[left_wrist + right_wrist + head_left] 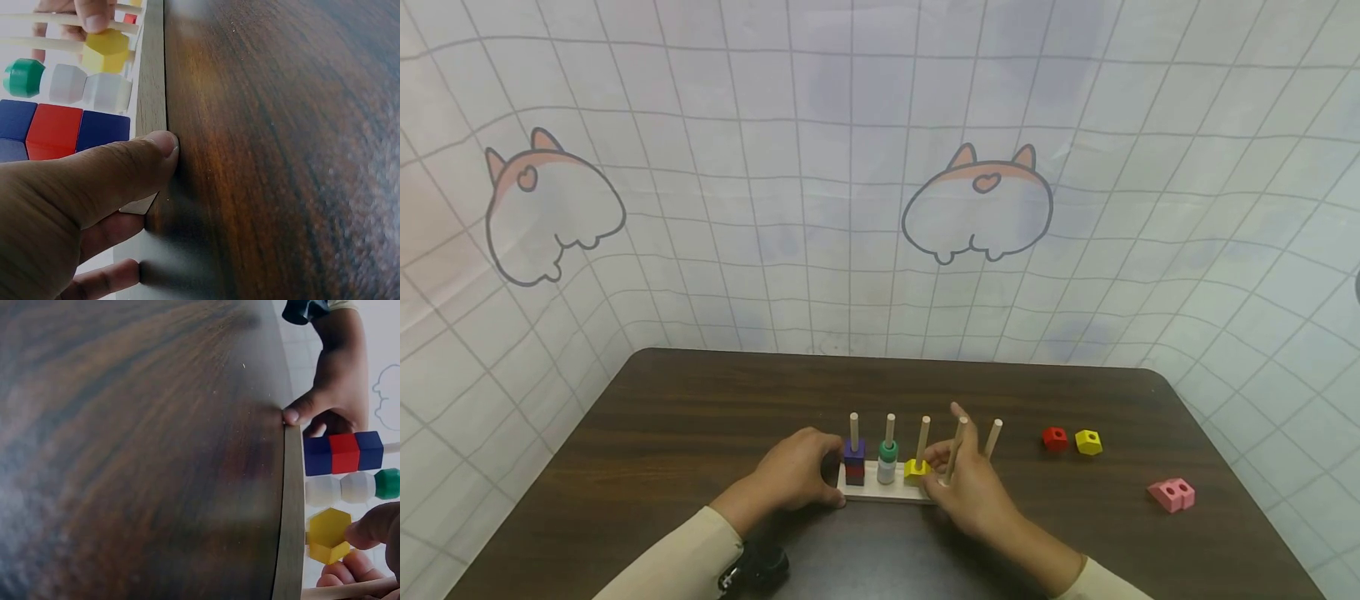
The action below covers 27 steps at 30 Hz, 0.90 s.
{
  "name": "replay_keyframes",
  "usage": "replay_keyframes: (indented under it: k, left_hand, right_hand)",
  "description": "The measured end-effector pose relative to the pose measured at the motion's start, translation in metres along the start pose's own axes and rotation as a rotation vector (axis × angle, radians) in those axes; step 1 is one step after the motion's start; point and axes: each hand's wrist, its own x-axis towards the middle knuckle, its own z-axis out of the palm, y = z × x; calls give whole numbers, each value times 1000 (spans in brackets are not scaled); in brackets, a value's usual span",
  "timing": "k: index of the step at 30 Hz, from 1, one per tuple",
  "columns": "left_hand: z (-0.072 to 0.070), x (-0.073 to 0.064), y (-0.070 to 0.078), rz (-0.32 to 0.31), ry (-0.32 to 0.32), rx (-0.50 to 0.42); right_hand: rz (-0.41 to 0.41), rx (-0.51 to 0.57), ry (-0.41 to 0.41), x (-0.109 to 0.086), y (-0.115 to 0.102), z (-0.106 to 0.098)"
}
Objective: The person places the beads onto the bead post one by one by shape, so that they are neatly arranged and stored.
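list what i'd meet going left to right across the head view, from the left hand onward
Left hand → blue-and-red block stack → green-and-white bead stack → pegged yellow block → right hand → loose red block → loose yellow block → pink blocks.

- The white sheet [827, 183] looks bright; the table [685, 417] looks dark.
- Both wrist views show pale, shiny glare on the table.
- The glare patches look blurry.
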Motion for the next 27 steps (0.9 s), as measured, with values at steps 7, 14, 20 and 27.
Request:
replay_keyframes:
  k: [7,14,20,27]
  left_hand:
    - [0,-1,0,0,-5,-7]
    - [1,0,0,0,-7,-4]
    - [0,-1,0,3,-5,-7]
    - [-2,-1,2,3,-7,-9]
  right_hand:
    - [-29,-25,-5,-4,2,1]
    - [-73,-110,-119,-17,10,-9]
    - [-111,-150,-244,-30,16,-25]
    - [-162,-234,-297,-41,25,-49]
